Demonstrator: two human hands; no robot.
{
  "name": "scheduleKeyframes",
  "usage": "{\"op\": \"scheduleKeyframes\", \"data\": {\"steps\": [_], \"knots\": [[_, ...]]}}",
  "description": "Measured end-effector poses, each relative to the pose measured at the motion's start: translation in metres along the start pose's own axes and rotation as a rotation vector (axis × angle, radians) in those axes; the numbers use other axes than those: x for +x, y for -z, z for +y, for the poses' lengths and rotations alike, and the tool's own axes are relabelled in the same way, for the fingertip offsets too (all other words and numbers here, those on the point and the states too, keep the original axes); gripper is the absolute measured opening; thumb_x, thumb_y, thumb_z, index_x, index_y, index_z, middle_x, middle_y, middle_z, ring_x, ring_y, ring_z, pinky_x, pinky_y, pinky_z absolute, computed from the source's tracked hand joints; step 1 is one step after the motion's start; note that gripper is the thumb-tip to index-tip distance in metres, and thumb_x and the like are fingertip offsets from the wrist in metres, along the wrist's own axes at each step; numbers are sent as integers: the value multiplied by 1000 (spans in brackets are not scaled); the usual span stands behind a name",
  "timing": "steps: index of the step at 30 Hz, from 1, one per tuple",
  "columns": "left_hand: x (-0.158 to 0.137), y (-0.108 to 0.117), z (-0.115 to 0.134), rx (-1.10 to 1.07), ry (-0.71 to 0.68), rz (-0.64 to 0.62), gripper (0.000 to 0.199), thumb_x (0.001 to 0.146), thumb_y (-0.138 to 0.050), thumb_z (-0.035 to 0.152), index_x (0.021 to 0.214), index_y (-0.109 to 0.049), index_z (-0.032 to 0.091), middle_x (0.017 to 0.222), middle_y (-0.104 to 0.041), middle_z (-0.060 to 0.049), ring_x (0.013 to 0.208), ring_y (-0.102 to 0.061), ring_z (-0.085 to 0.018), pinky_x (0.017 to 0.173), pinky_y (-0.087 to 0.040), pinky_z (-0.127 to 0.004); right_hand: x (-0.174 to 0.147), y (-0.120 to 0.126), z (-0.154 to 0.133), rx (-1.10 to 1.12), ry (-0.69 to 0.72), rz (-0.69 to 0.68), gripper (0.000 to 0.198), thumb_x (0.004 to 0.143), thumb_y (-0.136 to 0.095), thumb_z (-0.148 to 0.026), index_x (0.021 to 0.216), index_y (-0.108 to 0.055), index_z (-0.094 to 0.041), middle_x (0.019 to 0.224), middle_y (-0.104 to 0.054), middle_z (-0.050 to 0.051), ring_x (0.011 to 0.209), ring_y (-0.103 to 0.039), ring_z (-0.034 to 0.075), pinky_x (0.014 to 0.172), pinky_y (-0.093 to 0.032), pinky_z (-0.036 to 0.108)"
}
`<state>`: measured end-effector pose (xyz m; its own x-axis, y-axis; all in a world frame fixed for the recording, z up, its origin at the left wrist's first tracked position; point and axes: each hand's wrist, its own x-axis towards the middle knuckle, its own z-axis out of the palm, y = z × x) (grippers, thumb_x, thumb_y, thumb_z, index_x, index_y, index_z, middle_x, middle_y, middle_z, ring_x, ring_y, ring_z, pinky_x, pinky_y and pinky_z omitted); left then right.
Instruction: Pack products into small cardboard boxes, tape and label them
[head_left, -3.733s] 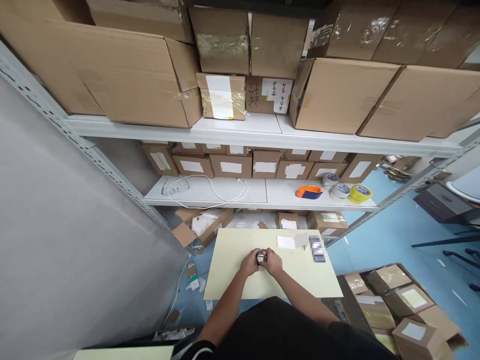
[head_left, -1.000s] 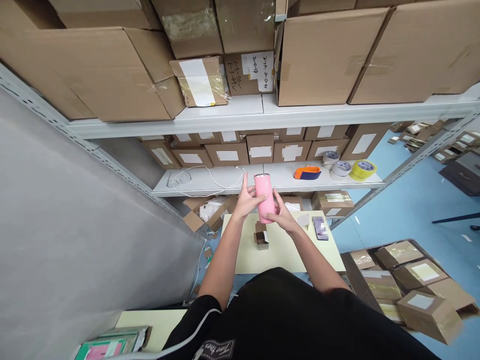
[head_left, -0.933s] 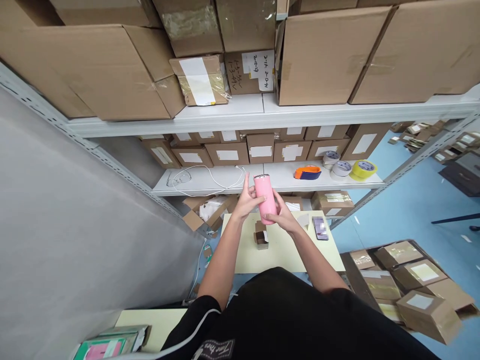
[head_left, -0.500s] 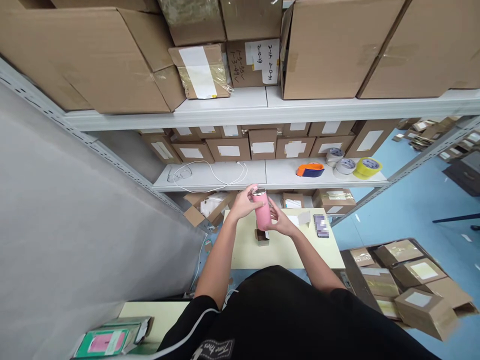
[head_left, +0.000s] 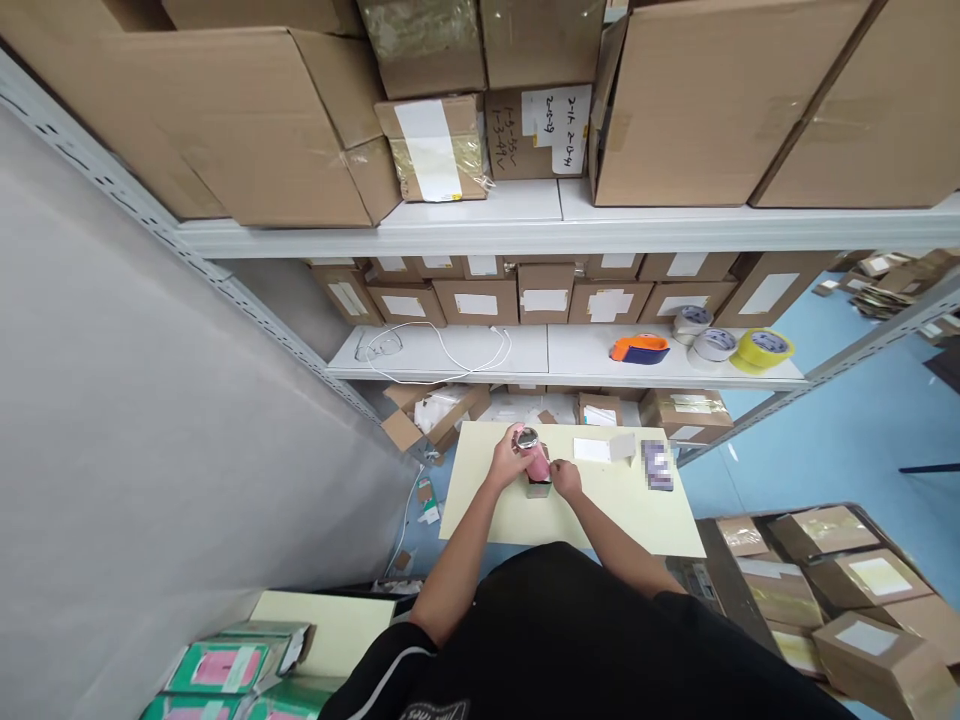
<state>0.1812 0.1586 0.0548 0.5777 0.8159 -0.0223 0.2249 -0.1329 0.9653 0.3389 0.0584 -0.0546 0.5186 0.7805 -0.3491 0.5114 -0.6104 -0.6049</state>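
Observation:
A pink tumbler [head_left: 537, 464] with a shiny metal-rimmed top stands tilted over a small box [head_left: 538, 490] on the pale yellow table [head_left: 487, 515]. Its lower end is at the box's mouth; how far inside it sits I cannot tell. My left hand [head_left: 508, 464] wraps round the tumbler near its top. Beside the tumbler and the box's upper edge, my right hand [head_left: 566, 479] has its fingers closed. Whatever those fingers pinch is hidden.
White cards [head_left: 594, 450] and a purple patterned item [head_left: 658, 466] lie to the right on the table. Above it, a shelf [head_left: 465, 355] bears a white cable, an orange-and-blue tape dispenser [head_left: 639, 349] and tape rolls [head_left: 761, 350]. Cartons [head_left: 855, 575] stand at right, green boxes [head_left: 225, 667] lower left.
The pink tumbler has come down from above the table to the small box's mouth. My right hand has left the tumbler's side and closed beside the box. The view has shifted slightly.

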Motion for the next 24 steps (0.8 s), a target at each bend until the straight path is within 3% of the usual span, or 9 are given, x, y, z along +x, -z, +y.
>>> {"op": "scheduleKeyframes", "data": {"steps": [9,14,19,22,24], "knots": [[-14,-4,-20,63,-92,-61,73,72,-77,20,142,-55,23,140,-65,-9,128,-63,-25,109,-53,-38,2,-11,2,-12,63,-8,34,99,-48,-19,86,-80,-19,99,-81,11,93,-72,22,76,-43,25],[-26,-30,-62,236,-54,-76,70,77,-77,29,145,-56,25,142,-66,-9,135,-60,-29,116,-47,-45,4,-15,9,34,50,-10,31,96,-51,-23,88,-80,-22,98,-81,8,94,-73,22,79,-48,25],[-37,-43,-110,468,-17,-63,64,85,-72,42,145,-61,22,167,-41,-14,161,-22,-42,127,-25,-63,8,-19,13,82,11,-14,24,91,-59,-35,89,-80,-25,86,-79,2,87,-74,22,76,-54,26],[-38,-39,-124,386,2,-57,61,92,-62,50,146,-61,23,172,-33,-13,161,-21,-40,127,-24,-61,9,-21,14,105,-2,-13,24,90,-60,-38,87,-79,-24,81,-77,2,84,-75,22,75,-55,26],[-37,-35,-128,226,78,56,60,97,-54,54,148,-58,23,169,-38,-13,160,-28,-34,127,-28,-55,9,-22,15,122,-6,-6,24,90,-60,-38,88,-79,-24,80,-76,2,83,-75,22,75,-55,27]]}}
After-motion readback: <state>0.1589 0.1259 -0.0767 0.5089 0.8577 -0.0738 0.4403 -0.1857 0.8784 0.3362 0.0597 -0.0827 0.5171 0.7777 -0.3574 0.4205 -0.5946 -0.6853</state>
